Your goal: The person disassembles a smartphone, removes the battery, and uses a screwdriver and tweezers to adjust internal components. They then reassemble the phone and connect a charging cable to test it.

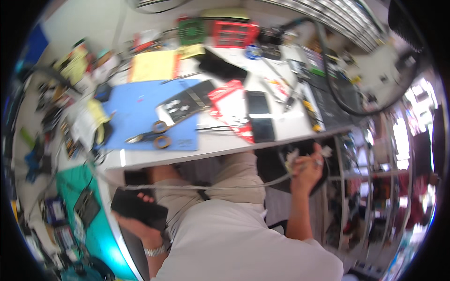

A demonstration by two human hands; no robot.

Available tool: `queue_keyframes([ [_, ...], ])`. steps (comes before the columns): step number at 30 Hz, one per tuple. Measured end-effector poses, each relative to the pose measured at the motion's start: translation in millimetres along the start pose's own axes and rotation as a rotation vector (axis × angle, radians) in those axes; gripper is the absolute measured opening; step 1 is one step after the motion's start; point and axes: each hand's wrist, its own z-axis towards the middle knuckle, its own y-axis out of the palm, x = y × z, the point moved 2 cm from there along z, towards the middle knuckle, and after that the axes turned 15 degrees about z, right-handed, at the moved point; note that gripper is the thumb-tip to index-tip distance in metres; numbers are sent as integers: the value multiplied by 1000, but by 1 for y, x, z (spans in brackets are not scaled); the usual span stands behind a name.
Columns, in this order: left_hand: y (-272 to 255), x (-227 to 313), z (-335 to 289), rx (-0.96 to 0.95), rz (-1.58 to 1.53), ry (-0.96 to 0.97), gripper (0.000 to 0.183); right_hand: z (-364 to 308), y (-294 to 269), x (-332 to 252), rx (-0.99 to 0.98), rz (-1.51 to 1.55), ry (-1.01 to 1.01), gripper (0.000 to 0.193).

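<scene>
My left hand [133, 226], low at the left beside my lap, is wrapped round a black phone [140, 207] whose dark face is turned up. My right hand [305, 172] is off the desk's front edge at the right, its fingers bent around a crumpled white scrap [291, 160] that looks like tissue. Another white bit [326, 151] shows by its fingertips; blur hides the exact grip. A pale cable [225, 188] stretches across my lap and reaches the right hand; whether the fingers hold it cannot be told. Below that hand is a dark rounded shape [274, 161].
On the white desk [225, 143] a blue mat [136, 105] carries scissors [160, 134] and a dark flat panel [187, 100]. Beside it lie a red-and-white packet [232, 110] and a dark phone [260, 116]. A black cable [328, 79] loops over the right side; shelving [365, 187] stands beyond.
</scene>
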Motion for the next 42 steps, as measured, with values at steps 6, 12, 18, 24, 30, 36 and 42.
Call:
queue_keyframes([
  [6, 25, 4, -7, -209, -117, 80, 85, -71, 88, 20, -700, -102, 275, 34],
  [12, 74, 30, 16, -396, -302, 100, 82, -125, 144, 43, -1100, -8, 713, 38],
  [18, 85, 38, 28, -475, -469, 70, 71, -164, 191, 49, -1304, 52, 844, 34],
  [24, 88, 38, 38, -523, -549, 44, 71, -184, 204, 66, -1369, -81, 1078, 39],
  [30, 82, 41, 36, -535, -493, 53, 72, -192, 216, 70, -1432, -193, 950, 42],
  [36, 80, 44, 34, -495, -496, 84, 71, -191, 215, 76, -1516, -180, 862, 38],
  [42, 87, 44, 25, -431, -426, 57, 72, -187, 218, 75, -1560, -265, 850, 34],
])
